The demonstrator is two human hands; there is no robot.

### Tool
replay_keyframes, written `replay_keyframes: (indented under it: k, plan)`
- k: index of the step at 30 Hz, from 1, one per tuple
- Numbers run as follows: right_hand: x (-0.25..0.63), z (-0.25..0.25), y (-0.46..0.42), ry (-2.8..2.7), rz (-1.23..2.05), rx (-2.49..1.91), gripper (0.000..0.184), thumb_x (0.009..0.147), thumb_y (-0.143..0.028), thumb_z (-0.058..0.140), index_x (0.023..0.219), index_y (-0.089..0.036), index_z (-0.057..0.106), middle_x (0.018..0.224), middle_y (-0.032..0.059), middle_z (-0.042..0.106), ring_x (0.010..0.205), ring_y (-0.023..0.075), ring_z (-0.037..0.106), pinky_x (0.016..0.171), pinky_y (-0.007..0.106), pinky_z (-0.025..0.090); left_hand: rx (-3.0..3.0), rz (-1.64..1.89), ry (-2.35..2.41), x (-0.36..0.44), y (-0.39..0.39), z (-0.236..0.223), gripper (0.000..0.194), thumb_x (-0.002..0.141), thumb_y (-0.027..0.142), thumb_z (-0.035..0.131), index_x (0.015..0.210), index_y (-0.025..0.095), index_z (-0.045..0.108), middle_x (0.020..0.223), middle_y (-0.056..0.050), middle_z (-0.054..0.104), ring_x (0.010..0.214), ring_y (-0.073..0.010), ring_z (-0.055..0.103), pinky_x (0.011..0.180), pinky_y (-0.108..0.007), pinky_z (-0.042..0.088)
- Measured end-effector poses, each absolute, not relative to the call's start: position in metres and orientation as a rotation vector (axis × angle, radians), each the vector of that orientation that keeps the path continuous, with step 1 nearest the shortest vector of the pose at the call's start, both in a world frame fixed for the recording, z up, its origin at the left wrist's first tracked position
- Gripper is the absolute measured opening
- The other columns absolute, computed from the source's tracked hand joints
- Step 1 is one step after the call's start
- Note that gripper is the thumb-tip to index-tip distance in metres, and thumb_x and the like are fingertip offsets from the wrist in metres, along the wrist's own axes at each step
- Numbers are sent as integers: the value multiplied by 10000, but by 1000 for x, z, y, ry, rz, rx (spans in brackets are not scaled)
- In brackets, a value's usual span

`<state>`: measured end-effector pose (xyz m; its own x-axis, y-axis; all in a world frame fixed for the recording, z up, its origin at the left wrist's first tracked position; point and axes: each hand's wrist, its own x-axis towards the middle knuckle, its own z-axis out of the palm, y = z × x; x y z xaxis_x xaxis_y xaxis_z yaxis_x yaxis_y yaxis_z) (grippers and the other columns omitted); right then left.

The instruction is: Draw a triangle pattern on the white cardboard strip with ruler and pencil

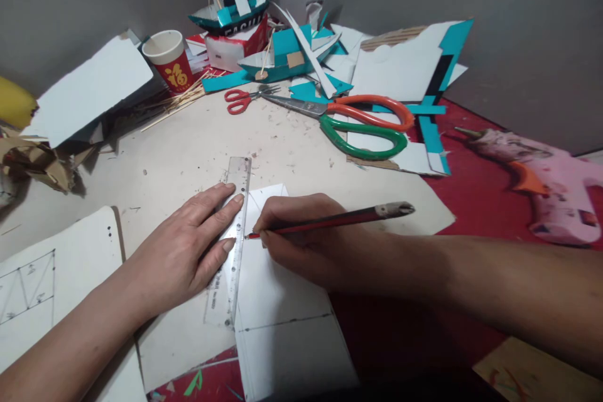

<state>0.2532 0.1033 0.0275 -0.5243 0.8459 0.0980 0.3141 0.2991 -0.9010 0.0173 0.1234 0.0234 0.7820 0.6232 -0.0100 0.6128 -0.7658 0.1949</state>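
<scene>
My left hand (193, 245) lies flat with fingers stretched out, pressing a clear plastic ruler (232, 245) onto a white card sheet (282, 320). My right hand (301, 232) pinches a dark red pencil (339, 220), its tip touching the card right at the ruler's edge. Pencil lines show on the card lower down. Another white sheet with drawn triangles (32, 289) lies at the left.
Large scissors with orange and green handles (362, 122) and small red scissors (242, 99) lie beyond the card. A pink glue gun (541, 182) rests on the red surface at right. A paper cup (169, 59), card boats (240, 6), wooden sticks and teal card scraps crowd the back.
</scene>
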Motion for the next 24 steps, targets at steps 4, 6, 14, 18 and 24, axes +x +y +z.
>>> replay_keyframes:
  k: [4, 6, 14, 18, 24]
  plan:
    - [253, 27, 103, -1987, 1194, -1024, 182, 849, -74, 477, 856, -157, 639, 807, 46, 673, 742, 145, 587, 692, 271, 460, 2792, 94, 972, 18, 124, 23, 513, 998, 341, 420, 1471, 141, 419, 1546, -159, 401, 1414, -297, 394, 1140, -483, 403]
    - [253, 27, 103, -1984, 1198, -1019, 177, 843, -71, 486, 853, -160, 639, 804, 41, 674, 736, 145, 587, 688, 271, 462, 2786, 95, 970, 18, 124, 23, 516, 997, 336, 420, 1476, 145, 410, 1551, -154, 394, 1415, -300, 392, 1139, -486, 403]
    - [254, 28, 103, -2001, 1212, -1025, 188, 853, -75, 480, 853, -153, 650, 800, 49, 666, 741, 149, 581, 688, 275, 455, 2797, 88, 966, 18, 124, 22, 524, 998, 338, 422, 1477, 124, 416, 1555, -162, 383, 1426, -290, 372, 1158, -466, 377]
    - [255, 29, 104, -2009, 1219, -1029, 175, 855, -81, 489, 853, -164, 643, 796, 34, 664, 735, 137, 578, 685, 262, 452, 2802, 83, 965, 17, 124, 21, 524, 999, 331, 421, 1483, 130, 407, 1558, -159, 379, 1428, -282, 369, 1160, -457, 374]
    - [257, 28, 104, -1989, 1198, -969, 154, 855, -88, 503, 828, -168, 632, 774, 19, 658, 706, 122, 568, 670, 247, 461, 2795, 87, 975, 16, 124, 20, 530, 997, 321, 423, 1489, 127, 391, 1560, -168, 371, 1431, -285, 361, 1150, -475, 387]
